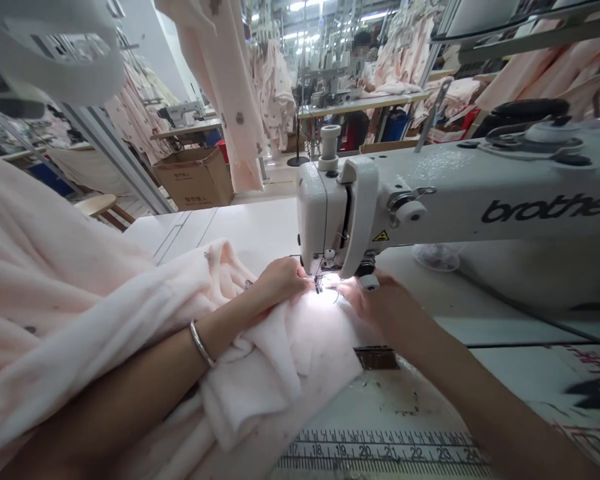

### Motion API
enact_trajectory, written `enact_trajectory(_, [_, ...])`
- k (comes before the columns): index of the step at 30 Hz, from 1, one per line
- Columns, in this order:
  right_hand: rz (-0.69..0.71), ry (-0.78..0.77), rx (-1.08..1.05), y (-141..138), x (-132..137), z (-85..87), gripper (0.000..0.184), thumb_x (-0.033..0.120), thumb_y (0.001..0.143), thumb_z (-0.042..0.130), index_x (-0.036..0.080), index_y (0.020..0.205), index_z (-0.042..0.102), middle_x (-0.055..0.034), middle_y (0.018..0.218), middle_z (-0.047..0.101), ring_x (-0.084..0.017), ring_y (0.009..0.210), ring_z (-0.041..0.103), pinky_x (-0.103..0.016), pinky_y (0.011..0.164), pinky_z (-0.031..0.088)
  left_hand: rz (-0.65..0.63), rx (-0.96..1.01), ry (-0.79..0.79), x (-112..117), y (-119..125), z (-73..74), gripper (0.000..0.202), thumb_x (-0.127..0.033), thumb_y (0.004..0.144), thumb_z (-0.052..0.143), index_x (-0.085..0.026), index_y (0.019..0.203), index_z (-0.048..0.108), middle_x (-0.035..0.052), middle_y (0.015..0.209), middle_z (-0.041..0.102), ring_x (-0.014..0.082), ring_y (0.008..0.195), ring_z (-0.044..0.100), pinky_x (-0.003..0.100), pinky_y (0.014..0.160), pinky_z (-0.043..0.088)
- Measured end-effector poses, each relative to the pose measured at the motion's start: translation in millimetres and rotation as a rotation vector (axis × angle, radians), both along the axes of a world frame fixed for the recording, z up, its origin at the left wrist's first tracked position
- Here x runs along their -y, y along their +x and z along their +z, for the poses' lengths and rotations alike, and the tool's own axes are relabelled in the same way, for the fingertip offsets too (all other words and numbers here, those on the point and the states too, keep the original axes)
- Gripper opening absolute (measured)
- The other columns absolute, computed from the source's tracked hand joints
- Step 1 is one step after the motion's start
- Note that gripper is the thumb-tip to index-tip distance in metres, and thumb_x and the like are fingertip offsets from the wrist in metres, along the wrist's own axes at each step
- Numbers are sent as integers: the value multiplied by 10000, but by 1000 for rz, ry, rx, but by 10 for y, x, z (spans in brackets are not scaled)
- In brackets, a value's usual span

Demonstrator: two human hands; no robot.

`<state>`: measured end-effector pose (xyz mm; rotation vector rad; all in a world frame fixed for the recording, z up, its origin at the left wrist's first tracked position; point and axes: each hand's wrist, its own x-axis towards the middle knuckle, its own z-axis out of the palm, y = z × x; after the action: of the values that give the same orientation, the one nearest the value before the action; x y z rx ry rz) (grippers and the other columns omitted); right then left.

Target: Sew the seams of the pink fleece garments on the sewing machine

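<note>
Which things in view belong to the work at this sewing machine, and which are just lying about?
Part of the work:
- sewing machine, its lamp lit
- pale pink fabric, at the presser foot
- left hand and right hand, either side of the foot

Apparently just about:
- cardboard box
- wooden stool
- hanging spotted fabric

White glare on cloth (323, 317) beneath the sewing machine (325, 213), glowing ceiling tubes (305, 5), soft background, stretched edges
</note>
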<state>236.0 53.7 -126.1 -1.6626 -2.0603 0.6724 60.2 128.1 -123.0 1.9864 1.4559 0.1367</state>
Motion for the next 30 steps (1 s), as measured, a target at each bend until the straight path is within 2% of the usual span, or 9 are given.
enact_trajectory(2, [-50,170,144,-96,240,-2,334,-51,711,437,98,961,601,-208,1091,542,-386,1100,469,-588,938,329,10,5,-6,-1,-2,-13,317,-319,675,543,-179,434,392,-17,434,391,113,462,361,262,466,235])
enact_trajectory(4, [74,422,273,-232,436,-52,446,-100,643,442,59,1033,589,-204,1106,551,-347,1050,491,-513,888,415,15,11,-9,-5,-2,-27,322,-325,675,550,-179,433,396,-18,431,383,114,467,362,264,469,233])
enact_trajectory(6, [235,581,318,-375,523,-125,472,-113,617,447,49,1037,591,-162,1007,592,-273,877,541,-392,709,498,17,12,-3,-11,-1,-41,331,-328,676,552,-180,436,378,-25,435,353,108,466,336,266,467,220])
enact_trajectory(8, [296,591,296,-476,503,-191,393,-106,635,454,82,944,607,-113,892,602,-227,738,534,-332,557,482,19,6,9,-16,-2,-55,355,-328,677,551,-182,435,336,-32,436,305,100,459,291,270,462,197])
enact_trajectory(11, [274,551,262,-478,418,-239,262,-65,703,473,144,812,585,-72,848,596,-205,714,536,-302,502,463,18,-3,29,-14,-6,-79,360,-319,675,542,-184,438,307,-38,441,266,95,456,261,269,462,182])
enact_trajectory(18, [211,531,119,-110,456,-277,243,50,874,422,173,970,609,-25,1060,654,-183,791,550,-292,546,481,62,-29,106,58,-6,-124,279,-297,696,499,-185,471,376,-19,458,368,118,493,370,256,478,218])
enact_trajectory(22, [227,592,109,89,390,-238,282,52,878,442,190,1063,604,-9,1107,661,-170,861,581,-289,639,502,97,-53,168,122,13,-138,179,-306,719,518,-187,584,514,22,586,538,161,611,506,256,522,265])
enact_trajectory(26, [264,539,87,172,388,-253,259,62,880,438,207,967,634,12,971,690,-152,805,575,-258,613,506,124,-87,209,170,29,-158,171,-309,747,515,-175,672,589,65,643,614,195,651,557,270,532,269])
enact_trajectory(30, [202,557,49,36,499,-363,244,38,867,444,158,937,645,-32,895,669,-177,814,524,-284,651,515,107,-102,222,146,32,-174,184,-311,759,525,-156,732,621,81,686,644,207,670,576,268,544,284])
